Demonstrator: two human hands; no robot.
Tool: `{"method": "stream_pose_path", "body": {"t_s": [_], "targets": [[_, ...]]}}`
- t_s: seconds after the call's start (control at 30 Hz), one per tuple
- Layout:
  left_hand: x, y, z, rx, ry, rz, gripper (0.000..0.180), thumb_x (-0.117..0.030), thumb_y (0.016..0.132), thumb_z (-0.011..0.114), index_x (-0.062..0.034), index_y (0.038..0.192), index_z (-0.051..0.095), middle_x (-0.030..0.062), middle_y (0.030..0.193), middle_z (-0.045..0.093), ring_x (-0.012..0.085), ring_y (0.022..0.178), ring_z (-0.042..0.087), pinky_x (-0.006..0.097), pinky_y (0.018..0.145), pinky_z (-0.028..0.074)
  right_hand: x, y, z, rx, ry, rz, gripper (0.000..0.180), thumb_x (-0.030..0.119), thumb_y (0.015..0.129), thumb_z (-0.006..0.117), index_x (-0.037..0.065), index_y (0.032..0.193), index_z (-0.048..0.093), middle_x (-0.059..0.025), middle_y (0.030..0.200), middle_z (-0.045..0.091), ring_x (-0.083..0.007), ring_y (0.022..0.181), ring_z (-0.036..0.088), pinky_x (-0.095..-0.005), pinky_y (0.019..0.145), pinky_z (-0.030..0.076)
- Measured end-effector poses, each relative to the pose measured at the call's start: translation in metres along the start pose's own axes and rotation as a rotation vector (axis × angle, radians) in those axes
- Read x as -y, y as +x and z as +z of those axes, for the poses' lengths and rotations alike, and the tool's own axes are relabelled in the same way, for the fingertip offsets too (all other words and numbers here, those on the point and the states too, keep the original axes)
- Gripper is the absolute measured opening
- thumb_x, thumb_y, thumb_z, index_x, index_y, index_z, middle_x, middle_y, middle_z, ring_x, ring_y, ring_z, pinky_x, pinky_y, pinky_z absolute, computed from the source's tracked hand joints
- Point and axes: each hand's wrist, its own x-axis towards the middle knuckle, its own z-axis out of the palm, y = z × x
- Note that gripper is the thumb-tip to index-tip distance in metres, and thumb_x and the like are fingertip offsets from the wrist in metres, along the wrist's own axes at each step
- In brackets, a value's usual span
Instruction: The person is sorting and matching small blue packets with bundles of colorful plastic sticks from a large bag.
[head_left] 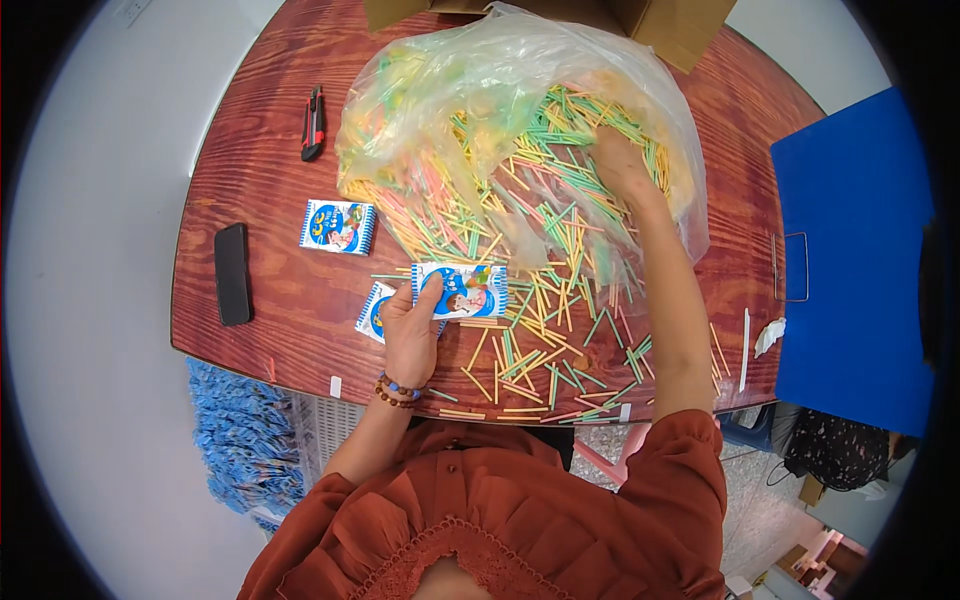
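Observation:
My left hand (pixel 408 330) grips a small white-and-blue packet (pixel 460 291), thumb on top, above the table's near half. Partly under it lies another such packet (pixel 374 310), and a stack of them (pixel 338 227) sits farther left. Deep in a large clear plastic bag (pixel 480 50) is my right hand (pixel 617 165), at the pile of thin sticks (pixel 560 135) in green, yellow and pink. Its fingers are hidden by the pile and the film. Many loose sticks (pixel 540 370) have spilled from the bag's mouth toward the table's near edge.
On the left of the red wood-grain table (pixel 265 200) lie a black phone (pixel 233 274) and a red-and-black box cutter (pixel 314 124). A cardboard box (pixel 680 30) stands behind the bag. To the right are a blue board (pixel 850 260) and a crumpled white tissue (pixel 769 337).

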Motion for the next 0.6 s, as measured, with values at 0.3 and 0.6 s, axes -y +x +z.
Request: {"method": "stream_pose_path", "body": {"t_s": [0.3,0.6], "targets": [[0.002,-0.001,0.003,0.025,-0.015,-0.007,0.018,-0.015,0.097,0.054,-0.0012,0.100,0.065,0.0052,0.095,0.068,0.0120,0.082,0.065,0.027,0.069,0.054,-0.009,-0.028,-0.011,-0.137,1.252,0.042,0.017,0.015,0.097,0.048,0.003,0.103,0.059,-0.0077,0.102,0.068,-0.0141,0.092,0.061,-0.0303,0.084,0.047],[0.002,0.000,0.012,0.021,-0.082,-0.075,0.026,-0.025,0.099,0.051,-0.0034,0.095,0.065,0.0040,0.088,0.067,0.0112,0.072,0.061,0.025,0.061,0.049,0.015,-0.051,0.021,-0.387,0.297,-0.165,0.027,0.021,0.097,0.048,0.003,0.112,0.060,-0.0078,0.112,0.066,-0.0184,0.108,0.053,-0.0337,0.095,0.039]]}}
